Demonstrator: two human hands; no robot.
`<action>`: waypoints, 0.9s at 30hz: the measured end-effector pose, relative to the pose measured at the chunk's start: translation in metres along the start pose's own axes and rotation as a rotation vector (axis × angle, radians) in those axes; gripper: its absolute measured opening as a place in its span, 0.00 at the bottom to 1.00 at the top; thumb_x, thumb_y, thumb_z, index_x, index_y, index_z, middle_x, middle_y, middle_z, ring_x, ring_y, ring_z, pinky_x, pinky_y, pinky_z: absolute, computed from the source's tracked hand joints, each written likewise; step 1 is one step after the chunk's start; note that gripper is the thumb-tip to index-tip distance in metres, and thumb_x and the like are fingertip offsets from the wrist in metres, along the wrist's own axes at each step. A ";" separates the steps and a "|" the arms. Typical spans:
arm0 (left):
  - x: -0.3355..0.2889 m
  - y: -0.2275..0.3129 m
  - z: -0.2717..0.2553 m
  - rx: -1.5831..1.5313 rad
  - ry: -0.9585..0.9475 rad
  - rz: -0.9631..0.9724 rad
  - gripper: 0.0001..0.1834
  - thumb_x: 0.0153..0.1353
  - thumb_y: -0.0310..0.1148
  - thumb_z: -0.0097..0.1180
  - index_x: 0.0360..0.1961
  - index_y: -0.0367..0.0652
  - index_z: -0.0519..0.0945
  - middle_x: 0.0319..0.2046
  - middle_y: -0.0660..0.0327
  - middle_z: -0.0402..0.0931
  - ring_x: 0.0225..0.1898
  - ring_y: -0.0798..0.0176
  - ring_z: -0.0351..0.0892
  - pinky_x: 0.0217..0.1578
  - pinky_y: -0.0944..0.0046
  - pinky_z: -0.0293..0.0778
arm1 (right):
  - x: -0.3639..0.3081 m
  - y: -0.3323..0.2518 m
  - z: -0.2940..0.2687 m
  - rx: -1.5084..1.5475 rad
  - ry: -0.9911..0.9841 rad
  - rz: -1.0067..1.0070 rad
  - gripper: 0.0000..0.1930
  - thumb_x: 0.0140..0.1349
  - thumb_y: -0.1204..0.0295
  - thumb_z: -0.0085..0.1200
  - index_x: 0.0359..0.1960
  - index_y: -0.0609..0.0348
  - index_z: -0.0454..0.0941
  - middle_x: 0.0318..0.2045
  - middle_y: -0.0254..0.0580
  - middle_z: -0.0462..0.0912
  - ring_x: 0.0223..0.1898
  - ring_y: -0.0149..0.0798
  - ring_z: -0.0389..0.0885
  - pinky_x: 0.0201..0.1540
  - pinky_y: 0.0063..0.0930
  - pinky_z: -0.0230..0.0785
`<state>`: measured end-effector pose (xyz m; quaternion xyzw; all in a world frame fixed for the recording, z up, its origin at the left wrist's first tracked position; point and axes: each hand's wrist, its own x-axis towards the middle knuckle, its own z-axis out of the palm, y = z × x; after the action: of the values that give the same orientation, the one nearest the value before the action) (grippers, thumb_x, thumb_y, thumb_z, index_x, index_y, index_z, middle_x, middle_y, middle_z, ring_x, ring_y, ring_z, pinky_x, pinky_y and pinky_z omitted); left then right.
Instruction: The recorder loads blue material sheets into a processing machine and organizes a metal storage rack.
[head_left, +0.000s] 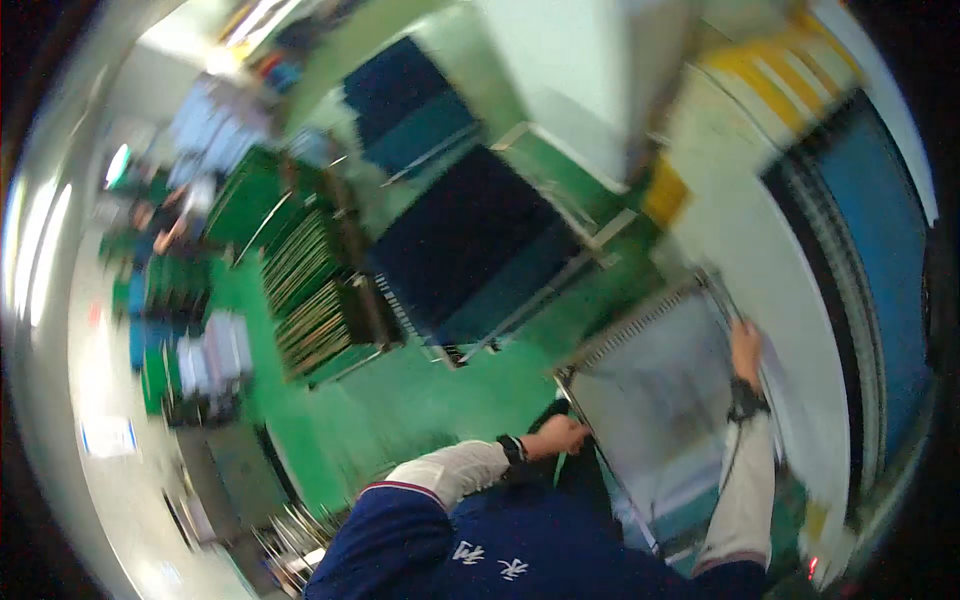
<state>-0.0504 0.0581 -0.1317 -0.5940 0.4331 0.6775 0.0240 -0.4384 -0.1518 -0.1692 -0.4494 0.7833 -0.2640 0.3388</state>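
Observation:
A metal-framed rack [650, 375] with a slotted bar along its far edge stands in front of me. It has a greyish, partly see-through surface, and motion blurs its contents. My left hand [560, 437] is closed at the rack's left side rail, with the fingers curled inward. On the opposite side, my right hand [745, 350] wraps round the right rail near the far corner. Both forearms wear white sleeves with dark bands at the wrists.
Dark blue slotted racks [475, 240] stand ahead. Left of them, a trolley carries stacked green panels [305, 255]. A white machine [740, 180] with a blue belt [870, 220] curves along my right. At far left is another person [170, 225]. The floor [350, 420] is green.

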 end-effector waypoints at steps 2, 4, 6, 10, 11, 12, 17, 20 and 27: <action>0.000 -0.007 0.013 -0.199 0.055 -0.007 0.22 0.65 0.44 0.50 0.27 0.33 0.78 0.21 0.55 0.80 0.23 0.60 0.83 0.26 0.61 0.77 | 0.017 0.029 0.003 -0.061 0.070 -0.146 0.29 0.64 0.48 0.48 0.42 0.69 0.80 0.36 0.60 0.82 0.40 0.56 0.80 0.42 0.43 0.68; -0.011 -0.002 0.015 -0.314 0.125 0.053 0.22 0.64 0.45 0.51 0.27 0.33 0.78 0.21 0.55 0.80 0.22 0.59 0.83 0.24 0.61 0.77 | 0.026 0.007 0.015 -0.216 0.015 -0.013 0.30 0.65 0.48 0.47 0.41 0.70 0.79 0.36 0.63 0.82 0.37 0.58 0.79 0.39 0.43 0.67; -0.001 -0.020 0.023 -0.350 0.137 -0.012 0.23 0.63 0.47 0.52 0.25 0.35 0.79 0.19 0.56 0.79 0.21 0.60 0.82 0.22 0.62 0.76 | 0.039 0.007 0.019 -0.354 -0.038 0.004 0.29 0.66 0.49 0.46 0.40 0.71 0.79 0.35 0.63 0.81 0.34 0.60 0.79 0.37 0.45 0.67; 0.002 -0.021 0.028 -0.560 0.095 -0.058 0.26 0.64 0.50 0.50 0.22 0.37 0.80 0.17 0.57 0.79 0.18 0.61 0.80 0.20 0.63 0.74 | 0.065 0.064 0.007 -0.522 0.218 -0.188 0.26 0.62 0.55 0.49 0.30 0.75 0.79 0.25 0.65 0.79 0.28 0.59 0.80 0.31 0.50 0.67; 0.002 -0.026 0.034 -0.587 0.125 -0.042 0.27 0.65 0.51 0.49 0.21 0.38 0.80 0.16 0.56 0.78 0.17 0.61 0.79 0.19 0.63 0.74 | 0.068 0.057 0.013 -0.577 0.186 -0.235 0.25 0.61 0.56 0.48 0.30 0.75 0.79 0.26 0.66 0.79 0.29 0.60 0.80 0.32 0.50 0.67; 0.004 -0.031 0.044 -0.619 0.157 -0.026 0.28 0.65 0.52 0.48 0.20 0.38 0.79 0.15 0.56 0.78 0.16 0.61 0.79 0.19 0.64 0.73 | 0.067 0.044 0.014 -0.635 0.151 -0.286 0.24 0.61 0.57 0.48 0.30 0.74 0.79 0.27 0.67 0.79 0.30 0.61 0.80 0.33 0.51 0.67; 0.008 -0.047 0.044 -0.848 0.005 -0.068 0.27 0.68 0.52 0.47 0.24 0.39 0.78 0.18 0.59 0.77 0.19 0.61 0.78 0.21 0.63 0.73 | 0.063 0.039 0.008 -0.667 0.095 -0.150 0.23 0.63 0.55 0.48 0.34 0.69 0.79 0.33 0.60 0.81 0.34 0.62 0.78 0.36 0.51 0.68; 0.006 -0.064 0.046 -1.173 -0.192 -0.133 0.24 0.69 0.50 0.47 0.27 0.39 0.77 0.21 0.59 0.76 0.23 0.60 0.78 0.26 0.61 0.75 | 0.045 0.027 0.011 -0.650 0.049 -0.152 0.23 0.62 0.55 0.49 0.32 0.70 0.79 0.30 0.62 0.80 0.32 0.63 0.78 0.35 0.50 0.68; -0.063 -0.031 0.001 -0.514 -0.063 -0.066 0.17 0.63 0.44 0.53 0.32 0.38 0.77 0.19 0.62 0.75 0.22 0.62 0.79 0.21 0.60 0.76 | 0.017 -0.010 0.029 -0.603 -0.074 -0.180 0.22 0.60 0.60 0.50 0.29 0.74 0.78 0.26 0.68 0.78 0.30 0.64 0.77 0.36 0.51 0.66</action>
<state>-0.0159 0.1081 -0.0969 -0.5731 0.2262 0.7822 -0.0921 -0.4171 -0.1747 -0.1859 -0.6062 0.7706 -0.0325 0.1938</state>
